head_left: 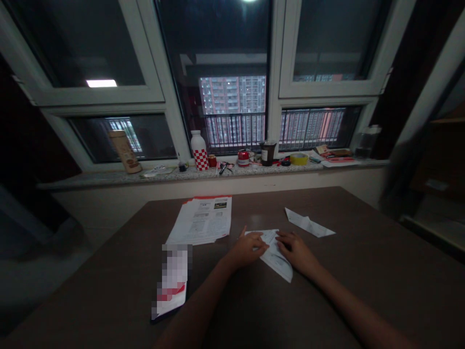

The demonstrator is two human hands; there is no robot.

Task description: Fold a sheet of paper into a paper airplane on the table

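A folded sheet of printed paper point(278, 264) lies on the table in front of me, with a pointed lower corner and a crease across its top. My left hand point(249, 248) rests on its left side, fingers bent and pressing the paper near the middle. From the right, my right hand point(296, 249) holds the paper's upper right edge, its fingers curled over it. Parts of the sheet are hidden under both hands. Beyond my right hand sits a folded paper boat point(308, 224), touched by neither hand.
A stack of printed sheets point(203, 220) lies at the back left of the brown table point(345, 300). Nearer stands a phone point(170, 286) with a blurred screen. On the windowsill are a checkered bottle point(199, 152), a tan tumbler point(125, 152), a dark cup point(268, 153) and yellow tape point(298, 159).
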